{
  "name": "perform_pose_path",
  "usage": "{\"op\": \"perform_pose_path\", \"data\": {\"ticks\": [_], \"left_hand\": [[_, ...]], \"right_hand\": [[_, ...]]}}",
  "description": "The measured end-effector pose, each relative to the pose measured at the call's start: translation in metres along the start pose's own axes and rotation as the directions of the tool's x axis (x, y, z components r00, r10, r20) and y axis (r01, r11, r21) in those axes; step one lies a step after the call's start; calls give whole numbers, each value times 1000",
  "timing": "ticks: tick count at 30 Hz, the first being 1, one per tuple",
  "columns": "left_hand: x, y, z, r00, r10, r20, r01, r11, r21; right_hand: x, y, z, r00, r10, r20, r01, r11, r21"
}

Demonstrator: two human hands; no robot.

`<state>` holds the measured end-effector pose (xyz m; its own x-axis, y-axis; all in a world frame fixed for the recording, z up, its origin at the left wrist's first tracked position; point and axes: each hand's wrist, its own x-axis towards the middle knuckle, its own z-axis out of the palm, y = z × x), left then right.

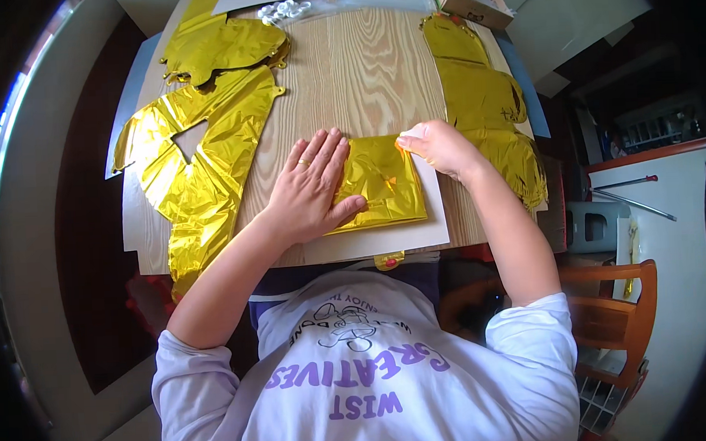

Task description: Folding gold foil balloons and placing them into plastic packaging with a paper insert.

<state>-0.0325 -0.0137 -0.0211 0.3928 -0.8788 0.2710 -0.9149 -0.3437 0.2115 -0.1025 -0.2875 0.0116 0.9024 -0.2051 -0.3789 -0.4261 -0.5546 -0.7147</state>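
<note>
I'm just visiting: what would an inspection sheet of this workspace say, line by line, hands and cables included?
Surface: wood-grain table.
Work items: folded gold foil on a white sheet.
Clutter: loose gold foil on the left, more gold foil on the right, small white pieces and an open box at the far edge.
Hands: left hand lies flat over the folded foil's left part; right hand, fingers curled, is at its upper right corner; its exact grip is unclear.
Cables: nothing seen.
Surroundings: wooden chair at right.
</note>
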Motion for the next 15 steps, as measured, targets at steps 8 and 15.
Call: {"op": "perform_pose_path", "data": {"ticks": [8,15], "left_hand": [[0,0,3,1000,29,-12,-28,997,71],[-1,1,1,998,35,-51,-32,998,57]], "right_hand": [[-62,-35,6,801,-383,-460,38,800,-599],[-46,-20,74,838,-502,-213,266,717,-644]]}}
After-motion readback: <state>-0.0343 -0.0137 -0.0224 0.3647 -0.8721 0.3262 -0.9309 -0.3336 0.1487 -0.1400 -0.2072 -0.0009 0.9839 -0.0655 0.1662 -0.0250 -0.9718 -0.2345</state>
